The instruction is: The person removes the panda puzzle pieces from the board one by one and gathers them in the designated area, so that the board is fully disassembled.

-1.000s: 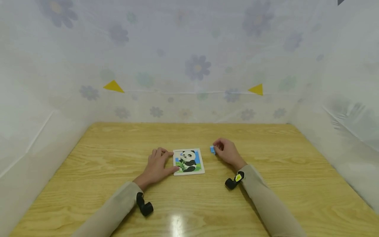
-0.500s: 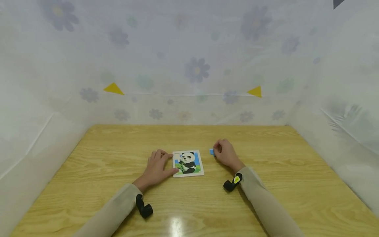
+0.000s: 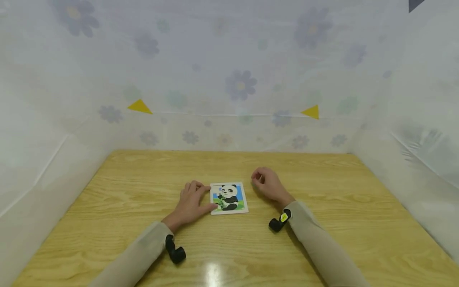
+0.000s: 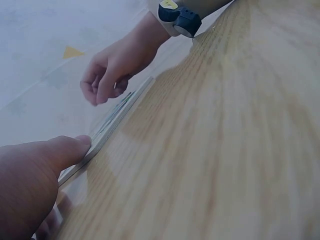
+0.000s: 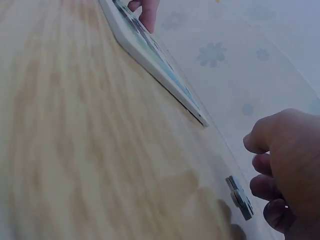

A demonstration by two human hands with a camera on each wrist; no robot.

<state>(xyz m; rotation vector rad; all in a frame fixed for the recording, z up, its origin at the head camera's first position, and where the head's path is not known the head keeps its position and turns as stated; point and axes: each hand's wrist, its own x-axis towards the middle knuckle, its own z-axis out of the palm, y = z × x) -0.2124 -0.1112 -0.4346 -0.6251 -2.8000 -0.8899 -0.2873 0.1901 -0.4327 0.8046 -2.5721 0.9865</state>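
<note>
A square panda jigsaw puzzle (image 3: 233, 201) in a pale frame lies flat on the wooden table, with a pale patch at its upper left. My left hand (image 3: 190, 203) is at its left side, thumb resting on the lower left of the frame and index finger touching near the upper left corner. My right hand (image 3: 269, 184) hovers to the right of the puzzle, fingers loosely curled, with nothing visible between the fingertips. Below those fingers, in the right wrist view, is a small loose puzzle piece (image 5: 240, 197), apart from the thumb; the hand hides it in the head view.
Wood-grain table (image 3: 229, 247) stretches on all sides of the puzzle. White flower-print sheeting (image 3: 201, 71) rises behind and at both sides, with two yellow triangles on the back sheet. Each wrist wears a black camera (image 3: 175, 250).
My right hand has shifted slightly left, over the blue puzzle piece that showed at its fingertips before; its fingers have let go of it. The left hand and puzzle stay put.
</note>
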